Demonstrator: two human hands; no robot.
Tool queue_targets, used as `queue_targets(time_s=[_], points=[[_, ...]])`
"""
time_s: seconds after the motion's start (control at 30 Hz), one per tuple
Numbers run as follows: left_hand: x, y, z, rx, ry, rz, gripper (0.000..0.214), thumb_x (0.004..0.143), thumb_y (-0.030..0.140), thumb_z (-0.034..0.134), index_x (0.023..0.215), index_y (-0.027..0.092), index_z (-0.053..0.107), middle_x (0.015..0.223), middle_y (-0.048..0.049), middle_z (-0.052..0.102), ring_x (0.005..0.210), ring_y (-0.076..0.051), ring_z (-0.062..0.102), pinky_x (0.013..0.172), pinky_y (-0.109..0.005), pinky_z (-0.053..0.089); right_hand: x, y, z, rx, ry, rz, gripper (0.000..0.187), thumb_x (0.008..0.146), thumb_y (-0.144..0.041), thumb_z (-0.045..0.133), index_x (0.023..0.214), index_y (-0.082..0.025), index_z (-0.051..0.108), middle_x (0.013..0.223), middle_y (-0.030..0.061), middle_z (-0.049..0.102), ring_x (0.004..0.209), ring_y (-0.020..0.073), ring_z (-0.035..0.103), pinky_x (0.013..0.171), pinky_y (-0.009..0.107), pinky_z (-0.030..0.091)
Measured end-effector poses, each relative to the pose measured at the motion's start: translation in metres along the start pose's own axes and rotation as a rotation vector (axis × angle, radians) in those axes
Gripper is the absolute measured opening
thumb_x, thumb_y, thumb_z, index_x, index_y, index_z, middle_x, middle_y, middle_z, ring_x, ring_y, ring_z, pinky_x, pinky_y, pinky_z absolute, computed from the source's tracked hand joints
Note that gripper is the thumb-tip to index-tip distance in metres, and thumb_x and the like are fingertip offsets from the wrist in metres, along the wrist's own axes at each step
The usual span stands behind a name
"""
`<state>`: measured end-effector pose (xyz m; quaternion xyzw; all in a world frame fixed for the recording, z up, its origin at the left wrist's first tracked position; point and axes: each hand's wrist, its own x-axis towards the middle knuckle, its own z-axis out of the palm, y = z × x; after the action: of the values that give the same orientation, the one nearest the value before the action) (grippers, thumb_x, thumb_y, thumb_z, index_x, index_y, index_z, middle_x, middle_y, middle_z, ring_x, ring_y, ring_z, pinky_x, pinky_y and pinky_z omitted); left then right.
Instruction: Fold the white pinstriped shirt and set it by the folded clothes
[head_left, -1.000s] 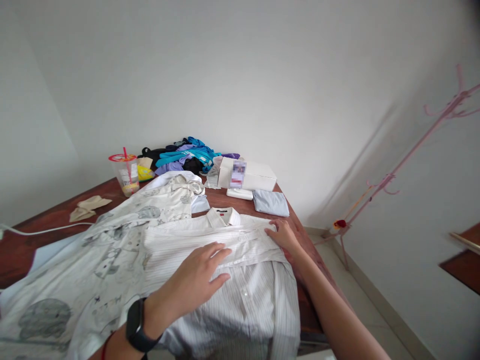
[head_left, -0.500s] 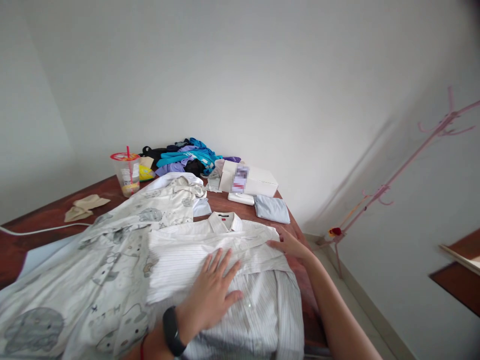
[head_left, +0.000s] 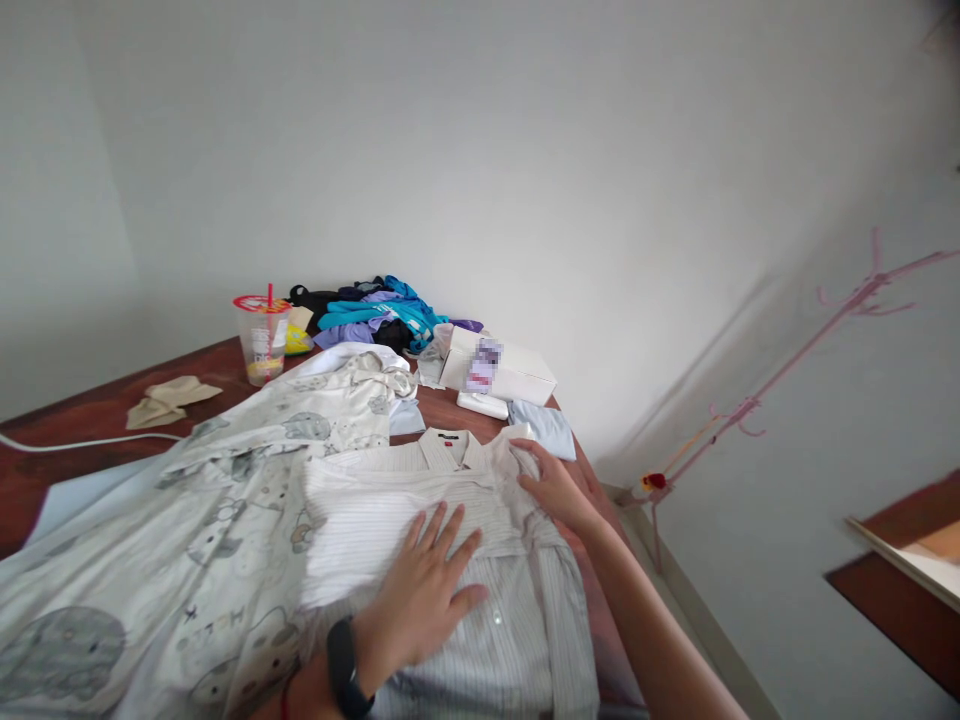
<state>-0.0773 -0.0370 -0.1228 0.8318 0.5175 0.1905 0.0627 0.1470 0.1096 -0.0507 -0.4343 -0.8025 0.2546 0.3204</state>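
1. Bottom centre: the left hand, a black band on its wrist, lies flat with fingers spread on the striped shirt.
2. Just right of it, the right hand rests with fingers together on the shirt's folded shoulder; I cannot tell whether it pinches the cloth.
3. Lower left: a printed garment touches the shirt on the table.
4. Farther back, mid-frame: a folded blue cloth, white box, cup and clothes heap.

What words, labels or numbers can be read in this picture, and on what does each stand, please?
Nothing reads clearly.
white box: label blurred.
cup: label too small.
striped shirt: red collar tag too small.
patterned garment: printed letters too faint.
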Motion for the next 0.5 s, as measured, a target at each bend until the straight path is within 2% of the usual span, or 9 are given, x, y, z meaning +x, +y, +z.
queue_targets(time_s=[0.07,0.13,0.23,0.3,0.4,0.5], points=[[0.000,0.001,-0.001,0.004,0.011,-0.006,0.060,0.101,0.058,0.040,0.153,0.029,0.044,0.163,-0.0120,0.031,0.151,-0.039,0.025,0.117,-0.066,0.030,0.006,-0.018,0.014,-0.040,-0.071,-0.102,0.063,0.072,-0.011,0.054,0.134,-0.019,0.054,0.134,0.0092,0.060,0.127,0.0250,0.054,0.113,0.041,0.037],[0.000,0.002,-0.001,0.017,0.022,-0.008,0.060,0.101,0.059,0.040,0.152,0.028,0.046,0.163,-0.0123,0.032,0.150,-0.039,0.026,0.117,-0.065,0.031,0.009,-0.032,0.032,-0.098,-0.155,-0.141,0.067,0.071,-0.008,0.054,0.137,-0.020,0.052,0.134,0.0095,0.059,0.126,0.0248,0.055,0.113,0.040,0.037],[0.001,0.002,0.000,0.039,0.044,-0.014,0.059,0.099,0.059,0.043,0.149,0.028,0.050,0.161,-0.0121,0.036,0.150,-0.038,0.028,0.118,-0.063,0.032,0.006,-0.045,0.060,-0.213,-0.270,-0.100,0.070,0.073,-0.006,0.055,0.141,-0.021,0.050,0.135,0.0117,0.056,0.125,0.0278,0.056,0.108,0.042,0.041],[0.001,0.001,0.002,0.045,0.061,-0.025,0.058,0.097,0.059,0.048,0.147,0.030,0.054,0.158,-0.0108,0.041,0.149,-0.036,0.031,0.120,-0.060,0.031,0.000,-0.050,0.073,-0.273,-0.300,-0.058,0.068,0.077,-0.010,0.057,0.144,-0.020,0.048,0.141,0.0150,0.051,0.125,0.0311,0.056,0.105,0.045,0.043],[0.001,0.001,0.003,0.022,0.069,-0.036,0.057,0.094,0.057,0.053,0.144,0.032,0.057,0.156,-0.0088,0.045,0.149,-0.034,0.033,0.122,-0.056,0.031,-0.013,-0.050,0.077,-0.249,-0.253,-0.032,0.066,0.084,-0.020,0.060,0.148,-0.022,0.042,0.152,0.0156,0.041,0.119,0.0294,0.059,0.103,0.046,0.045],[0.003,0.000,0.003,-0.037,0.071,-0.058,0.053,0.090,0.050,0.059,0.141,0.036,0.060,0.155,-0.0060,0.047,0.148,-0.036,0.035,0.121,-0.057,0.032,-0.031,-0.042,0.068,-0.115,-0.195,0.019,0.065,0.088,-0.024,0.060,0.149,-0.027,0.038,0.148,0.0127,0.045,0.090,0.0172,0.067,0.089,0.037,0.053]])
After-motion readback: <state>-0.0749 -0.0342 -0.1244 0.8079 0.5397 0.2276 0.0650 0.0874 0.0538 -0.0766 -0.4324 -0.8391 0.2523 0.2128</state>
